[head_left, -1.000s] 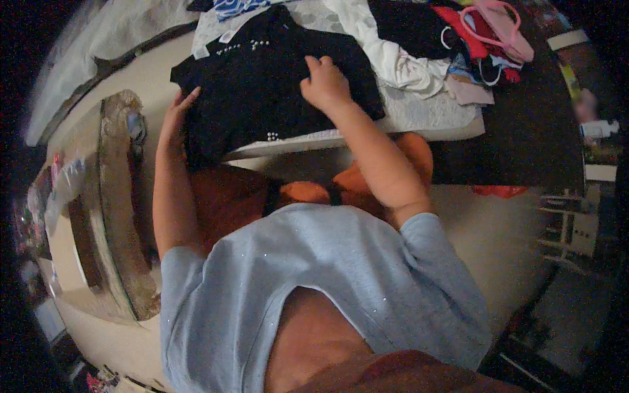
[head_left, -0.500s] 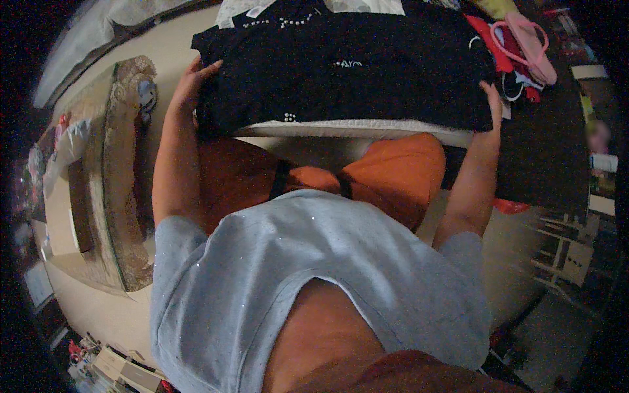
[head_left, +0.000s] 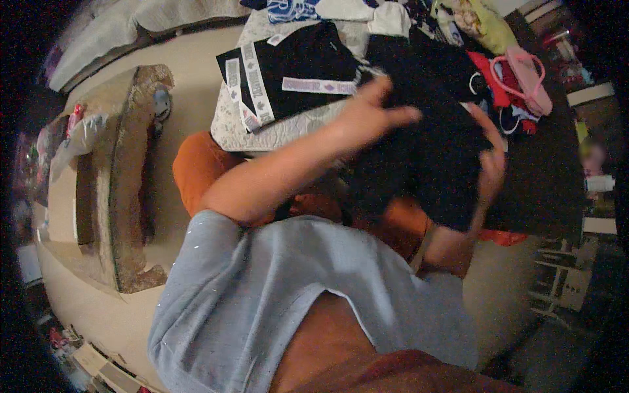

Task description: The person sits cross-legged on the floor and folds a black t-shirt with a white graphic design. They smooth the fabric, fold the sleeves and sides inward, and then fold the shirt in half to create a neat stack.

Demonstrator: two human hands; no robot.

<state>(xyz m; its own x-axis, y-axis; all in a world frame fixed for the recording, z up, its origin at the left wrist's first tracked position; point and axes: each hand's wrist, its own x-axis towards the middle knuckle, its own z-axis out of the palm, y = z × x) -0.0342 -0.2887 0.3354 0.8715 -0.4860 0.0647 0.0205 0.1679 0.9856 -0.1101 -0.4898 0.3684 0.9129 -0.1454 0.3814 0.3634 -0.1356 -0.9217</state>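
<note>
Black cloth garment (head_left: 422, 157) is draped between left hand (head_left: 377, 114) and right hand (head_left: 488, 154); fingers seen parted, grip cannot be told. White-banded black garment (head_left: 304, 59) is laid left of both.

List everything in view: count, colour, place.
Loose garment: one, black, centre right
Folded garment: one, black and white, on pad
Quilted pad: one, whitish, beneath it
Strapped item: one, pink, upper right
Cloth: one, red, beneath that
Bundle: one, yellowish, top right
Padded furniture: one, grey, top left
Lace cover: one, brown, left
Top: one, bluish, worn
Trousers: one, orange, worn
Other clutter: uncounted, mixed, mostly rims
Left hand: one, bare, over loose garment
Right hand: one, bare, at its edge
</note>
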